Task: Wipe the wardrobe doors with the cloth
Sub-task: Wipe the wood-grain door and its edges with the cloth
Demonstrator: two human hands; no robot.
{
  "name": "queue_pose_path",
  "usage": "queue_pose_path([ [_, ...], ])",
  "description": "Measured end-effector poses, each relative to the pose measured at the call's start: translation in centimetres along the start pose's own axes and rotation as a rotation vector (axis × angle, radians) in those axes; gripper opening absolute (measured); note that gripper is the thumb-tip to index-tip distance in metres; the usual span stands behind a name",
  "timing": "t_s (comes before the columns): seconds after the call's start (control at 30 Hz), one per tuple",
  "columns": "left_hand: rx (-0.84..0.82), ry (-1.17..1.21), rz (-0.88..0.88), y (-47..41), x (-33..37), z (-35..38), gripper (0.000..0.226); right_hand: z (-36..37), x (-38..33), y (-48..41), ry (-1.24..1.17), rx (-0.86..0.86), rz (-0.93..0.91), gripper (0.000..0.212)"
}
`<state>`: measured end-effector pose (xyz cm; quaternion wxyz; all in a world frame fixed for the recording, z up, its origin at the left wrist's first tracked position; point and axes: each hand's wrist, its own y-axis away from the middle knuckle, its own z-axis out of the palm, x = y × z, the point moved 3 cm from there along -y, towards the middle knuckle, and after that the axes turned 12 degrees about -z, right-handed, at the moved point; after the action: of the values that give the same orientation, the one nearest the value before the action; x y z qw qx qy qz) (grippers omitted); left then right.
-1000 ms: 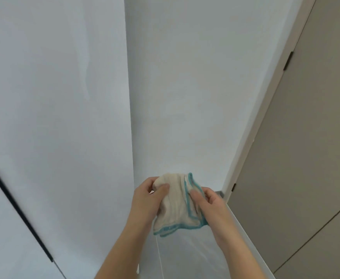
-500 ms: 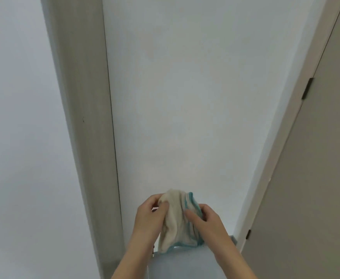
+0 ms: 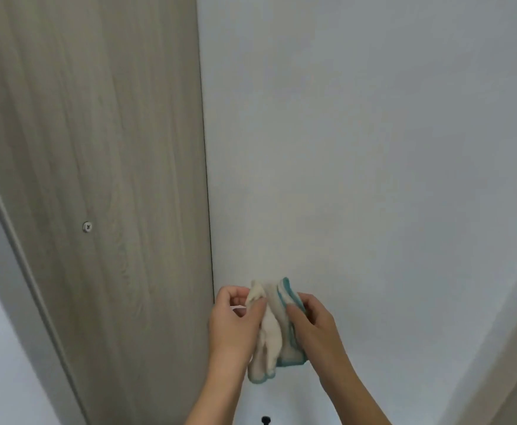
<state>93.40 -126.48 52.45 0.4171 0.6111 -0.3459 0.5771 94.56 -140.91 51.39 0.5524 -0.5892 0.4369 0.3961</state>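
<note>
A cream cloth with a blue-green hem (image 3: 271,335) hangs bunched between both hands at the lower middle of the view. My left hand (image 3: 234,326) pinches its upper left part with thumb and fingers. My right hand (image 3: 312,329) grips the hemmed right side. The cloth is held just in front of a plain white surface (image 3: 358,154), apart from it as far as I can tell. To the left stands a grey wood-grain wardrobe panel (image 3: 97,179) whose right edge meets the white surface.
A small metal screw fitting (image 3: 87,226) sits in the wood-grain panel. A narrow lighter strip (image 3: 15,240) runs diagonally along the panel's left side. A small black knob (image 3: 265,420) shows at the bottom edge. A beige frame edge (image 3: 514,363) rises at lower right.
The view has swung so the wood-grain panel now fills the left and the beige door on the right has left the frame. Both hands keep holding the cloth, now bunched narrower.
</note>
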Motion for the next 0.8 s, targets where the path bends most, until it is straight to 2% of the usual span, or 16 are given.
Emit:
queue_pose_path([
  [0.1, 0.118, 0.066, 0.017, -2.4, 0.9, 0.9, 0.021, 1.3, -0.2, -3.9, -0.072, -0.172, -0.068, 0.015],
  [0.23, 0.216, 0.277, -0.004, -4.3, 2.4, 2.4, 0.010, 1.7, -0.4, -9.3, -0.144, -0.367, -0.129, 0.015],
  [0.33, 0.210, 0.379, 0.030, -5.0, 4.2, 3.6, 0.030, 2.0, -0.3, -13.1, -0.168, -0.491, -0.187, 0.019],
  [0.43, 0.281, 0.412, 0.054, -5.4, 5.2, 4.8, 0.034, 2.5, 0.1, -16.1, -0.235, -0.556, -0.203, 0.029],
  [0.63, 0.354, 0.303, 0.117, -4.6, 7.8, 3.9, 0.031, 5.9, -0.9, -17.5, -0.461, -0.685, -0.180, 0.028],
  [0.8, 0.449, 0.230, 0.307, -1.9, 12.2, 0.9, 0.041, 8.8, -5.9, -16.8, -0.692, -0.785, -0.176, 0.024],
])
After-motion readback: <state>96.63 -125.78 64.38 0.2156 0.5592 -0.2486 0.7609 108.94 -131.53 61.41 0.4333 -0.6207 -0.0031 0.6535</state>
